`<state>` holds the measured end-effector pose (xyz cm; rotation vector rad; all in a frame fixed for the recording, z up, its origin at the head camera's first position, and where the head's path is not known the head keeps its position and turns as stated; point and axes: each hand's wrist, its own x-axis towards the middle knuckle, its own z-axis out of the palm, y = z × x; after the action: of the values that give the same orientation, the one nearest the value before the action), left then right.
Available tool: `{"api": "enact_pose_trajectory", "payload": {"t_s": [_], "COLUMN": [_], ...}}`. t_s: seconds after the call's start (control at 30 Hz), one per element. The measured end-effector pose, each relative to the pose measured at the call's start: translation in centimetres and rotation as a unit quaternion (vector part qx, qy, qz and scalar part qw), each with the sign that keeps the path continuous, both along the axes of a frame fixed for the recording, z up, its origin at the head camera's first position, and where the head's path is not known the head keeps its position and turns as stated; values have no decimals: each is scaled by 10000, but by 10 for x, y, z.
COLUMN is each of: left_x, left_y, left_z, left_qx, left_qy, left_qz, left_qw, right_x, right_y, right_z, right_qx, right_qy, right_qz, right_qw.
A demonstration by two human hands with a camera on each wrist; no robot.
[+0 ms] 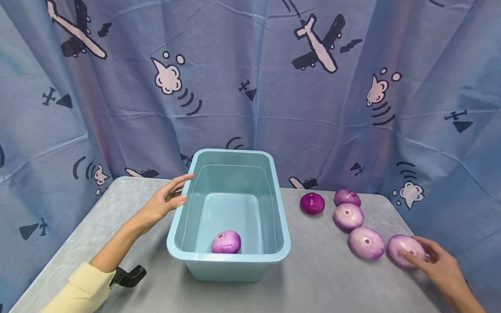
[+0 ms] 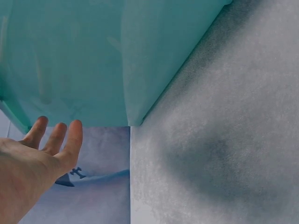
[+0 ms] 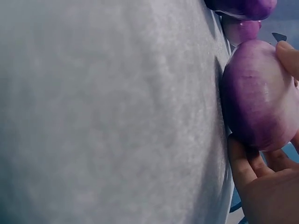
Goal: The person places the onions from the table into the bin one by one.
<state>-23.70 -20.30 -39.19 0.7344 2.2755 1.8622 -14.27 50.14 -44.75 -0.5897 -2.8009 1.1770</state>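
Where the view opens out, the back and sides are closed off by a blue curtain (image 1: 219,52), hung in folds and printed with airplanes and puffs. A gray tabletop (image 1: 321,278) is set before it, faintly mottled, its far corners rounded and its far edge nearly met by the cloth. Near its middle a pale blue-green bin (image 1: 227,270) is stood upright, its mouth turned up. Broad strips of gray are left on either side, bounded at the left by the slanting edge and at the right by the onions.

The left hand (image 1: 161,203) is held at the bin's left rim with fingers loosely extended and nothing grasped; whether the rim is touched cannot be told. The right hand (image 1: 440,263) is curled round the rightmost onion (image 1: 407,244), which is gripped between thumb and fingers near the tabletop's right edge.

Just beside that, a pale onion (image 1: 366,243) is seen, with two more onions (image 1: 348,217) lined up behind it. Inside the bin, a single onion (image 1: 227,242) is placed toward the near wall. A dark onion (image 1: 312,204) is set apart, between bin and row.
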Motion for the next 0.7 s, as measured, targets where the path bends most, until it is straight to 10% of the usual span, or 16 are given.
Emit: {"api": "enact_pose_trajectory", "payload": {"t_s": [0.37, 0.7], "left_x": [0, 0], "left_y": [1, 0], "left_z": [2, 4], "left_qx": [-76, -134], "left_qy": [93, 57], "left_qz": [126, 202], "left_qw": [9998, 9997], "right_x": [5, 5], "right_y": [8, -6], "right_z": [-3, 31], "right_qx": [338, -16], "right_qy": [911, 1321], "right_qz": [7, -55], "right_qw": [9953, 9912]}}
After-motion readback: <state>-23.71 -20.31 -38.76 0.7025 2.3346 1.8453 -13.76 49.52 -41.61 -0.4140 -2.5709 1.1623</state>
